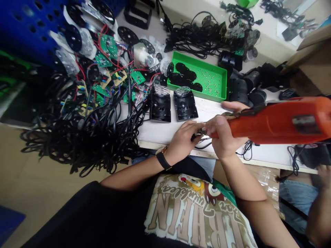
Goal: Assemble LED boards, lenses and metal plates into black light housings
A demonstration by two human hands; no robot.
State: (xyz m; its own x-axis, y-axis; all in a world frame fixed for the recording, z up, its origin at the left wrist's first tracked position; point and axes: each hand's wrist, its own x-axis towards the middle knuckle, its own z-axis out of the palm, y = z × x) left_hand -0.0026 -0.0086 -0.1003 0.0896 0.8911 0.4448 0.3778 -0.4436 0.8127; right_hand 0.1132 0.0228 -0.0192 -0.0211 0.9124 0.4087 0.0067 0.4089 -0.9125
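An orange electric screwdriver (274, 122) lies across my right hand (223, 137), whose fingers wrap around its front end. The tool's body points out to the right and its tip reaches toward my left hand (184, 139). My left fingers are bent over a small dark part at the table edge, mostly hidden by both hands. A black cable (204, 146) curves out beneath them. Just beyond my left hand, two open black housing halves (184, 106) with round grilles stand side by side.
A green tray (222, 86) holds black discs and many small screws. To the left lie heaped black cables (90, 134) and green circuit boards (108, 44) with wires. Black housings (238, 91) sit at the right, near a cardboard box (310, 58). Another person's arm (322, 206) shows at far right.
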